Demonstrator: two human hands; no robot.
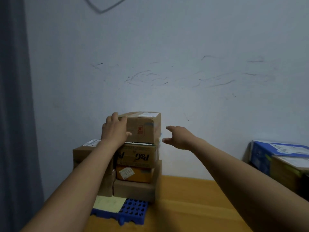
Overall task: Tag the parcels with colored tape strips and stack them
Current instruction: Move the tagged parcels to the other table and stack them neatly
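A stack of cardboard parcels stands against the wall. The top parcel (143, 127) is brown with a white label and a blue tape strip at its right edge. Under it sit a P&G box (138, 156), an orange parcel (133, 174) and a brown base box (133, 190). My left hand (114, 129) grips the top parcel's left front corner, fingers over its top edge and thumb on the front face. My right hand (178, 137) hovers just right of the stack, fingers spread, holding nothing and apart from the parcel.
A second, lower pile of brown boxes (83, 153) stands left of the stack behind my left forearm. A blue perforated pallet (133, 213) with a yellow sheet (108, 203) lies under the stack on the orange floor. Blue and brown boxes (275, 161) stand at the right.
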